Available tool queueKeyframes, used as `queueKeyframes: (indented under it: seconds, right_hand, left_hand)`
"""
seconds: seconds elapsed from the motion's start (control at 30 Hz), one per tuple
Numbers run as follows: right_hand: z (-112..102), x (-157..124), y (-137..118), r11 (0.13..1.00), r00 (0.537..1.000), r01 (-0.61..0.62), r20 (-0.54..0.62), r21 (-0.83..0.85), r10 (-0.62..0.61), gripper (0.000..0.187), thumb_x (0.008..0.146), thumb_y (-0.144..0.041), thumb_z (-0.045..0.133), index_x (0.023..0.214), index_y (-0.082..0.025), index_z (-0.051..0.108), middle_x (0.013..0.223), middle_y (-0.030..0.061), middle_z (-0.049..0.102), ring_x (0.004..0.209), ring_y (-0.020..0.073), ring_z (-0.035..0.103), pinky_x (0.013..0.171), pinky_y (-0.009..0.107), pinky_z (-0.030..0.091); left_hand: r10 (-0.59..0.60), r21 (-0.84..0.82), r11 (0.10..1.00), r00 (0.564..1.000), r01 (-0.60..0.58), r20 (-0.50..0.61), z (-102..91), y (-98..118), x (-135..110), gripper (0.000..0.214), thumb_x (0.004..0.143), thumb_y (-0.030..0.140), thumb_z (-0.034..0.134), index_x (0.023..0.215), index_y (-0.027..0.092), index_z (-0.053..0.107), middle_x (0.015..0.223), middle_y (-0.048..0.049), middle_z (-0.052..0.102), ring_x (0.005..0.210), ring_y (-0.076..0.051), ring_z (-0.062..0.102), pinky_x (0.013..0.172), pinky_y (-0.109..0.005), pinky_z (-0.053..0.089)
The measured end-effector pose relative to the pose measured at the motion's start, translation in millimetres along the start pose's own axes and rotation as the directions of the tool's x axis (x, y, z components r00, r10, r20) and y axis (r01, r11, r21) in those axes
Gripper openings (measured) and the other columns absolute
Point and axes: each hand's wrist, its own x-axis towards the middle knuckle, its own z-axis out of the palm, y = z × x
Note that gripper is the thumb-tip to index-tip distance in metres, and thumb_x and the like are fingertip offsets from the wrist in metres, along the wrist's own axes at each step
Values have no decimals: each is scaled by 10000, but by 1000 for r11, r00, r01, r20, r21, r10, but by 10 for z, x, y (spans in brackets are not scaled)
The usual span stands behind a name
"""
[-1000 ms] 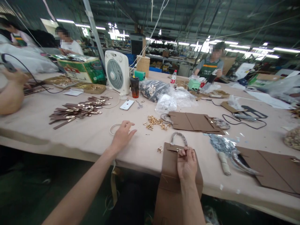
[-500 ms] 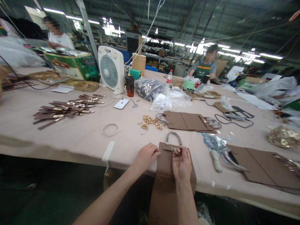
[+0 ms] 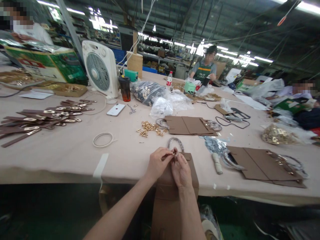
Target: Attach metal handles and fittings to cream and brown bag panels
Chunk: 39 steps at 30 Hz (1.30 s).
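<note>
A brown bag panel (image 3: 167, 213) hangs over the table's front edge, its top end lying on the tabletop. Beyond my fingers, a plastic-wrapped handle (image 3: 176, 140) loops up from that end. My left hand (image 3: 158, 163) is closed in a pinch above the panel, fingertips against those of my right hand (image 3: 182, 171). The right fingers are curled and pinched too, palm turned up. Whatever small piece sits between the fingertips is too tiny to make out. Past the handle lies a pile of small gold metal fittings (image 3: 149, 128).
Left are brown straps with gold buckles (image 3: 45, 118), a tape roll (image 3: 103, 140), a phone (image 3: 115, 109) and a fan (image 3: 100, 68). Stacked brown bag panels (image 3: 186, 125) lie ahead, more panels (image 3: 262, 163) right, beside a greyish roll (image 3: 216, 163). Co-workers sit around the table.
My left hand has moved in from the panel's left edge to meet my right hand's fingertips. The view has swung right, so table things sit further left.
</note>
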Motion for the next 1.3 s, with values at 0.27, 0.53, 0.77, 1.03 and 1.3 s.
queueKeyframes:
  seconds: [0.27,0.53,0.77,1.03,1.3]
  right_hand:
    - [7,15,35,997,999,36,-1,-75,-37,209,759,-379,886,854,-235,768,1288,47,716,1112,191,663,1120,416,466]
    - [30,2,58,985,996,82,-4,-151,-84,236,751,-393,891,852,-225,759,1306,52,693,1118,183,645,1113,397,458]
    - [22,1,89,960,988,143,-22,-240,-152,238,762,-390,878,876,-210,770,1222,78,718,1094,204,664,1095,435,484]
    - [54,-11,34,982,996,78,-18,-175,-82,298,742,-346,897,982,-225,770,1152,50,736,1077,196,676,1040,375,532]
    - [-53,37,-122,987,980,-137,131,-87,147,394,675,-317,945,999,-261,728,1089,8,732,931,150,684,821,261,580]
  left_hand:
    - [10,7,1000,1000,-10,-10,-4,-32,-22,67,923,236,725,953,229,785,1022,-72,761,969,-200,726,868,-339,617]
    - [27,-1,1000,999,-27,-36,-25,-14,-7,78,924,212,719,946,232,791,1007,-68,764,960,-198,722,874,-351,614]
    - [34,-23,999,998,-35,-49,-48,-12,-18,92,918,187,719,948,230,795,999,-70,766,942,-193,726,857,-338,618]
    - [30,-18,999,999,-31,-45,-62,-12,-24,85,893,151,732,921,224,765,974,-55,765,947,-193,722,877,-341,603]
    - [-100,-299,947,992,119,76,-37,-18,-42,47,847,185,772,893,193,764,995,-80,776,959,-207,743,864,-322,622]
